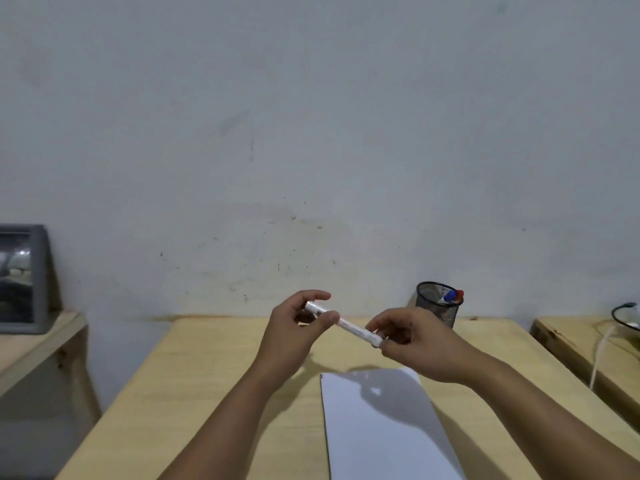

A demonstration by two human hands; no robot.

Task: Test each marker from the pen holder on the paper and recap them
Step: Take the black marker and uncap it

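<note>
I hold a white marker [349, 325] level above the wooden table [214, 393], between both hands. My left hand [294, 334] pinches its left end with thumb and fingers. My right hand [412, 341] grips its right end, and the cap is hidden inside the fingers. A white sheet of paper [381, 431] lies on the table below my right hand, partly in shadow. At the table's back right stands a black mesh pen holder [438, 304] with a blue-capped and a red-capped marker [453, 296] leaning inside it.
A grey wall rises right behind the table. To the left, a lower wooden surface carries a grey framed box [24, 278]. On the right, a second wooden table [568, 337] holds a dark round object with a white cord.
</note>
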